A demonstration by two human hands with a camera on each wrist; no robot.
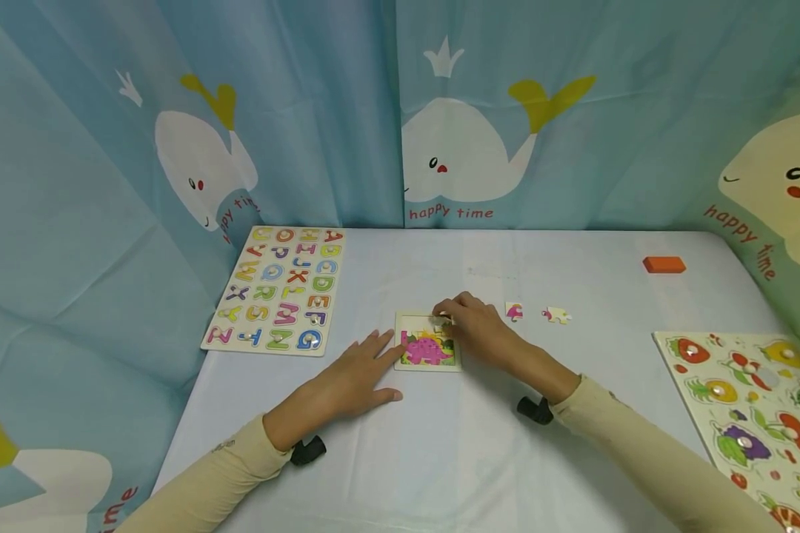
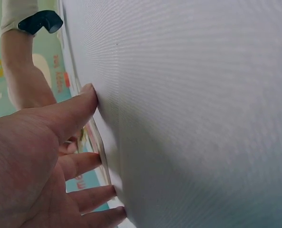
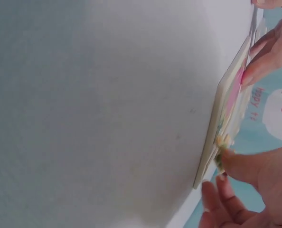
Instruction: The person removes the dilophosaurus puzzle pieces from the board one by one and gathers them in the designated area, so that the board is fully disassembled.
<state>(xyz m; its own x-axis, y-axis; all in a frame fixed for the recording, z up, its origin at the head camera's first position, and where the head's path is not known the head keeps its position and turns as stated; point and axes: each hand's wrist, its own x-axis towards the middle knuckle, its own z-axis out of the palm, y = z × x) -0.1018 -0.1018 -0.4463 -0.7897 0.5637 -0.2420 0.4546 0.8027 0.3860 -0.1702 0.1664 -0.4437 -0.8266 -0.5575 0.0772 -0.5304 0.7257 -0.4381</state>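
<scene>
A small square puzzle tray (image 1: 429,369) with a pink dinosaur picture lies on the white cloth. The left hand (image 1: 356,377) rests beside it with fingers spread, a fingertip touching the tray's left edge; in the left wrist view this hand (image 2: 51,156) has straight fingers. At the tray's upper right corner, the right hand (image 1: 483,333) pinches a puzzle piece. The right wrist view has that piece (image 3: 221,154) tilted between thumb and fingers of the right hand (image 3: 259,185), at the tray's edge (image 3: 210,142). Fingers partly hide the upper right of the tray.
Two loose puzzle pieces, one pink (image 1: 514,311) and one yellowish (image 1: 558,315), lie right of the right hand. An alphabet board (image 1: 273,292) is at the left, a fruit board (image 1: 740,414) at the right edge, and an orange block (image 1: 664,264) at the back right.
</scene>
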